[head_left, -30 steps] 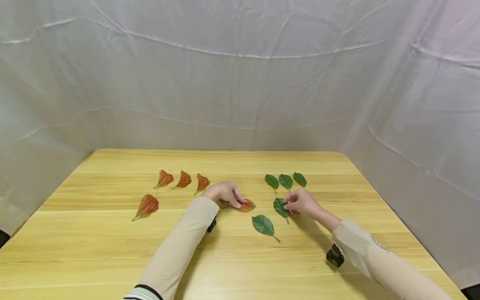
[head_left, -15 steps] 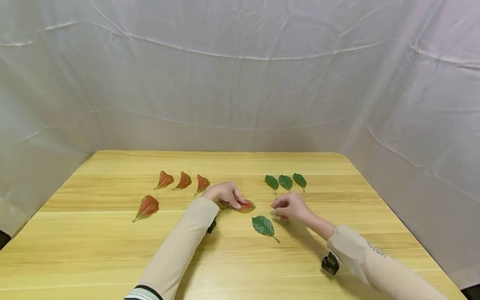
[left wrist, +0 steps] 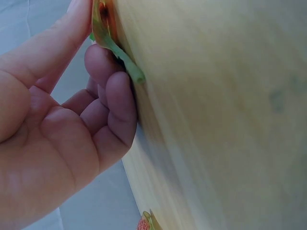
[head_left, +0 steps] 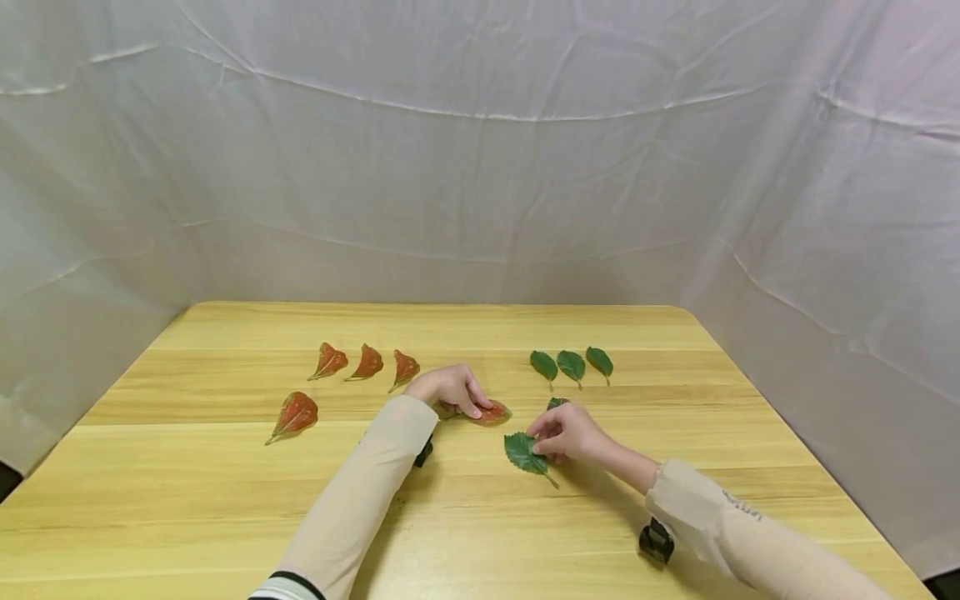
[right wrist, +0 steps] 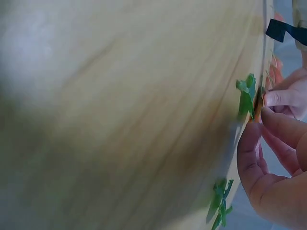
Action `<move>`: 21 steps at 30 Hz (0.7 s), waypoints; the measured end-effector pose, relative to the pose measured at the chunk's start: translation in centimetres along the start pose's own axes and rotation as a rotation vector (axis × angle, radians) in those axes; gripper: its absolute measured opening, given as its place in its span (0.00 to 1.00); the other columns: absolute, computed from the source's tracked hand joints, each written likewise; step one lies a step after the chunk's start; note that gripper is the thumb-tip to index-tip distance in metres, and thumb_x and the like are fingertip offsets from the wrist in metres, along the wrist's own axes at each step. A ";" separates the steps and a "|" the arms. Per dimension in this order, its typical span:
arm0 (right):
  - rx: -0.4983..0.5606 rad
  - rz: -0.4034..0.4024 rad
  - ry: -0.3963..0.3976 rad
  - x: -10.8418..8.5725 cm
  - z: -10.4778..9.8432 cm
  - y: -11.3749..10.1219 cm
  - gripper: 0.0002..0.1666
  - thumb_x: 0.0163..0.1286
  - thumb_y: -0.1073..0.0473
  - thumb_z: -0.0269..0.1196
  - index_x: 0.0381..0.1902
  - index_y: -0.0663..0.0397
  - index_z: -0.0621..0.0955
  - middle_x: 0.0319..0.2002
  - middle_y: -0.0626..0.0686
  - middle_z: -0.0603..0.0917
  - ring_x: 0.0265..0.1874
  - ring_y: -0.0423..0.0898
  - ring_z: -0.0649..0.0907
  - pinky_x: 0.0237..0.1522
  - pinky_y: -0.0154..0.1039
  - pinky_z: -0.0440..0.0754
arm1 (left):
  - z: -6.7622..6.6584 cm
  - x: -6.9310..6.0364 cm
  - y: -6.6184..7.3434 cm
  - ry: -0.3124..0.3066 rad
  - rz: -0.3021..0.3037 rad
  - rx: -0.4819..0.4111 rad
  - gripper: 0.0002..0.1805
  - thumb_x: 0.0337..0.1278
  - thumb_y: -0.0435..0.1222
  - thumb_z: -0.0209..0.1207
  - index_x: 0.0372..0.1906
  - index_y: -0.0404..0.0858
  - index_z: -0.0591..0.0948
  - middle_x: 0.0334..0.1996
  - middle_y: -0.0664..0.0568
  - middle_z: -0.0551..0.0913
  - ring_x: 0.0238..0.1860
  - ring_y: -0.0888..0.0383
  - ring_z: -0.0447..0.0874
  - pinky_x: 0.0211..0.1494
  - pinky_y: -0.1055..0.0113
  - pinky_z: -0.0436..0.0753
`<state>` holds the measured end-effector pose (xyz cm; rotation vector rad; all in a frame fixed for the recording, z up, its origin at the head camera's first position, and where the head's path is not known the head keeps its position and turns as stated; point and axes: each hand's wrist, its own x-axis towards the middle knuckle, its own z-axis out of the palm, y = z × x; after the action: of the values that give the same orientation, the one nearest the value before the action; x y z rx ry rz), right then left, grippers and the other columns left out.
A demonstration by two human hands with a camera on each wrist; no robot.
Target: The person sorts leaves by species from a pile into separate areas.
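In the head view my left hand (head_left: 453,390) reaches to the middle of the table, its thumb and fingers on a red leaf (head_left: 495,412). The left wrist view shows curled fingers close around the leaf's green stem (left wrist: 125,62); the blade is mostly out of frame. My right hand (head_left: 576,435) is at a serrated green leaf (head_left: 521,452), thumb and fingertips meeting at its right side. From the right wrist, the fingertips come together beside a green leaf (right wrist: 246,103). A darker green leaf (head_left: 557,402) lies partly hidden behind the right hand.
Three red leaves, one of them a folded red leaf (head_left: 367,362), line the back left, with a larger red leaf (head_left: 295,412) nearer. Three small green leaves, including the middle green leaf (head_left: 572,364), sit back right. Pale cloth (head_left: 480,183) encloses the wooden table (head_left: 225,500).
My right hand has left the darker green leaf and come left and nearer, onto the front green leaf, whose stem has shifted slightly. The left hand has stayed on the red leaf.
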<state>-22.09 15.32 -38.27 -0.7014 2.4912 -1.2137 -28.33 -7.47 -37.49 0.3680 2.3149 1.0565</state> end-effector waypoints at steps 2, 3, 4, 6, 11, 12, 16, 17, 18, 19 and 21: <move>-0.008 0.001 -0.014 -0.1 0.1 0.0 0.09 0.50 0.72 0.65 0.32 0.70 0.81 0.20 0.50 0.78 0.15 0.45 0.77 0.17 0.38 0.76 | 0.0 0.0 0.0 -0.002 -0.001 -0.002 0.13 0.43 0.27 0.64 0.39 0.36 0.84 0.32 0.50 0.84 0.09 0.66 0.52 0.15 0.74 0.58; -0.012 0.000 -0.022 -0.1 0.2 -0.1 0.09 0.50 0.73 0.66 0.32 0.70 0.81 0.19 0.50 0.78 0.15 0.44 0.76 0.17 0.37 0.76 | 0.0 0.0 0.0 -0.004 -0.001 -0.003 0.13 0.43 0.27 0.64 0.40 0.36 0.84 0.32 0.50 0.84 0.09 0.66 0.52 0.15 0.74 0.58; -0.016 -0.006 -0.028 -0.1 0.2 -0.1 0.10 0.49 0.73 0.66 0.32 0.70 0.81 0.20 0.50 0.77 0.15 0.45 0.77 0.16 0.37 0.76 | 0.0 0.1 0.0 -0.005 -0.001 -0.003 0.13 0.43 0.27 0.63 0.40 0.36 0.84 0.32 0.50 0.84 0.09 0.66 0.52 0.15 0.74 0.58; -0.025 -0.013 -0.037 -0.2 0.3 -0.2 0.10 0.49 0.73 0.66 0.32 0.70 0.81 0.19 0.49 0.77 0.14 0.45 0.77 0.16 0.37 0.76 | 0.0 0.0 0.0 -0.005 0.000 0.001 0.13 0.43 0.27 0.63 0.40 0.36 0.84 0.31 0.50 0.84 0.09 0.66 0.53 0.16 0.74 0.58; -0.029 -0.001 -0.035 -0.3 0.4 -0.4 0.11 0.47 0.74 0.66 0.32 0.70 0.81 0.19 0.49 0.75 0.14 0.44 0.76 0.16 0.37 0.76 | 0.0 -0.2 0.3 0.001 0.001 0.032 0.13 0.44 0.28 0.63 0.40 0.37 0.84 0.29 0.51 0.84 0.10 0.66 0.57 0.16 0.74 0.60; -0.029 0.005 -0.033 -0.4 0.5 -0.4 0.11 0.47 0.74 0.67 0.32 0.70 0.81 0.20 0.49 0.75 0.13 0.43 0.76 0.15 0.37 0.76 | 0.0 -0.2 0.3 0.001 0.001 0.037 0.12 0.45 0.28 0.63 0.40 0.37 0.84 0.29 0.52 0.84 0.11 0.66 0.58 0.16 0.74 0.60; -0.024 0.022 -0.028 -0.5 0.6 -0.6 0.12 0.46 0.74 0.67 0.33 0.70 0.81 0.20 0.49 0.74 0.14 0.41 0.74 0.16 0.38 0.76 | 0.0 -0.4 0.4 -0.007 0.008 0.049 0.12 0.47 0.29 0.62 0.40 0.37 0.84 0.26 0.52 0.83 0.11 0.65 0.62 0.17 0.74 0.62; -0.023 0.026 -0.027 -0.5 0.6 -0.6 0.12 0.46 0.74 0.67 0.33 0.70 0.81 0.20 0.49 0.74 0.14 0.41 0.74 0.16 0.38 0.76 | 0.0 -0.4 0.4 -0.008 0.014 0.054 0.11 0.47 0.29 0.61 0.40 0.37 0.84 0.25 0.52 0.83 0.11 0.65 0.62 0.16 0.74 0.62; -0.025 0.028 -0.026 -0.6 0.6 -0.6 0.12 0.47 0.74 0.67 0.33 0.69 0.81 0.20 0.49 0.74 0.14 0.41 0.74 0.16 0.38 0.76 | 0.0 -0.5 0.4 -0.009 0.020 0.055 0.11 0.48 0.29 0.61 0.40 0.37 0.84 0.25 0.52 0.83 0.11 0.65 0.62 0.16 0.74 0.62; -0.026 0.028 -0.025 -0.6 0.6 -0.7 0.12 0.47 0.74 0.67 0.33 0.69 0.81 0.20 0.49 0.74 0.14 0.41 0.74 0.16 0.38 0.76 | 0.0 -0.5 0.3 -0.009 0.027 0.057 0.11 0.49 0.29 0.61 0.40 0.37 0.84 0.24 0.52 0.83 0.11 0.65 0.62 0.16 0.74 0.62; -0.032 0.026 -0.023 -0.7 0.6 -0.7 0.11 0.47 0.74 0.67 0.33 0.69 0.81 0.20 0.50 0.74 0.14 0.42 0.74 0.16 0.37 0.76 | 0.0 -0.6 0.2 -0.006 0.045 0.057 0.11 0.49 0.29 0.60 0.40 0.36 0.84 0.23 0.52 0.82 0.10 0.65 0.61 0.16 0.74 0.61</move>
<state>-21.04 14.91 -38.04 -0.6846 2.4980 -1.1531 -27.87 -7.59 -37.11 0.4469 2.3456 1.0105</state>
